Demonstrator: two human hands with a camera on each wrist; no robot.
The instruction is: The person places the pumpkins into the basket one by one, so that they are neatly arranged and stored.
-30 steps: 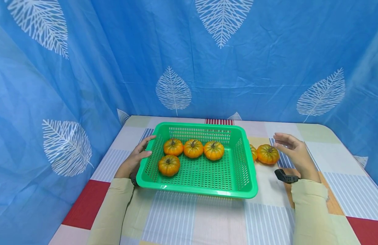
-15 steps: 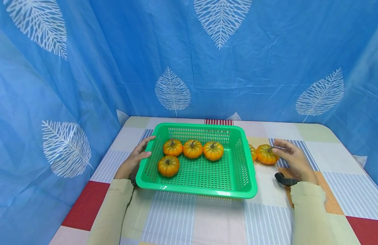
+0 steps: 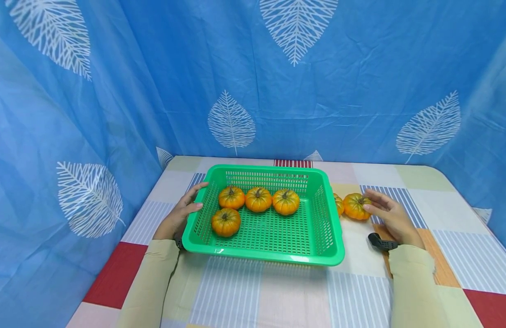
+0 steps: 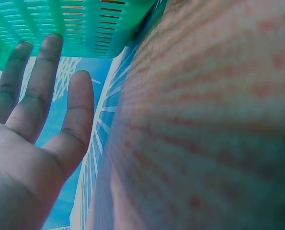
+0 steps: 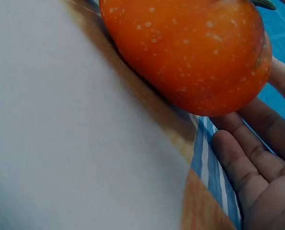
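Observation:
In the head view a green plastic basket (image 3: pixel 263 259) with slotted walls holds several small orange pumpkins, three in a back row and one pumpkin (image 3: pixel 226 222) at front left. My left hand (image 3: pixel 182 210) lies against the basket's left side, fingers extended; the left wrist view shows fingertips (image 4: pixel 51 43) at its slotted wall. Right of the basket, a pumpkin (image 3: pixel 357 206) sits on the tablecloth. My right hand (image 3: pixel 394 216) is at that pumpkin's right side, thumb in front and fingers (image 5: pixel 250 124) reaching behind, loosely spread. Another pumpkin (image 3: pixel 338 204) is partly hidden by the basket's rim.
A checked, patchwork tablecloth (image 3: pixel 290 296) covers the table. Blue curtain (image 3: pixel 343 114) with white leaf prints hangs behind and at both sides. A black wrist device (image 3: pixel 382 242) sits at the right wrist.
My right hand has come down and slightly left onto the right side of the outer pumpkin. The left hand, basket and pumpkins stay in place.

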